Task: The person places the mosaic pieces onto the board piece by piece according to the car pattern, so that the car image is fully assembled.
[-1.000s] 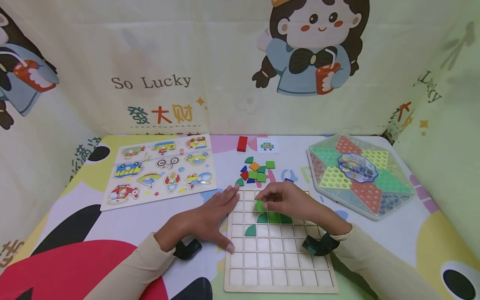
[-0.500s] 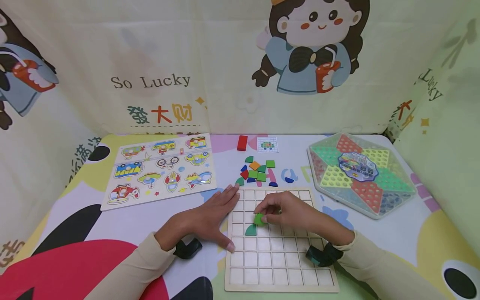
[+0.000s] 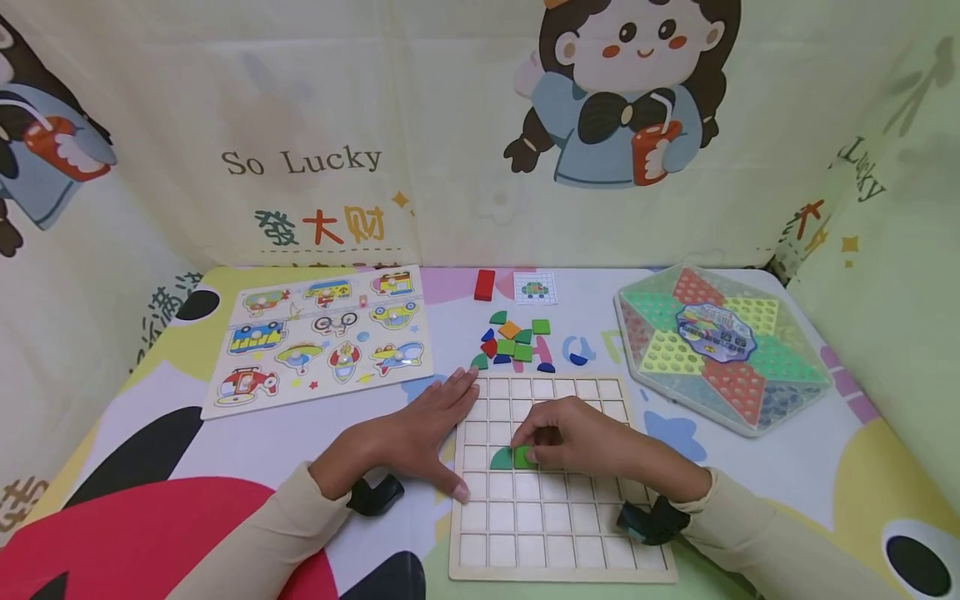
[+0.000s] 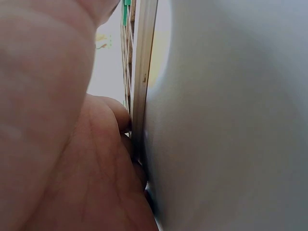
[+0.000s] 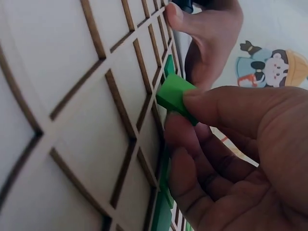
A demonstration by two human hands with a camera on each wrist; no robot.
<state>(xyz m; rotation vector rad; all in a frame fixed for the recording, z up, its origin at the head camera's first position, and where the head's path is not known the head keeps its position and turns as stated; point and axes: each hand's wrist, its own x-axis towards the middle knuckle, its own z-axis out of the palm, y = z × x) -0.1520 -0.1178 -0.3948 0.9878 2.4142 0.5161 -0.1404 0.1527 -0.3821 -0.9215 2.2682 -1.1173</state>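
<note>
My right hand point(image 3: 577, 433) pinches a light green square tile point(image 5: 176, 92) between thumb and fingertips, over a cell of the wooden grid board point(image 3: 562, 533). Directly left of that tile, a dark green quarter-circle piece point(image 3: 502, 459) lies in a cell. More green pieces point(image 5: 162, 211) show on the board below my fingers in the right wrist view; in the head view the hand covers them. My left hand point(image 3: 420, 437) lies with fingers spread at the board's left edge, its thumb and fingertips touching the frame.
Behind the board lie several loose coloured pieces point(image 3: 522, 353), a red block point(image 3: 484, 286) and a small pattern card point(image 3: 535, 289). A vehicle puzzle board point(image 3: 315, 342) is at left, a hexagonal game box point(image 3: 723, 350) at right. A patterned cloth point(image 3: 450, 125) stands behind the table.
My right hand has moved down the board with the green square tile, from an upper row to beside the quarter-circle piece. The left hand has stayed in place.
</note>
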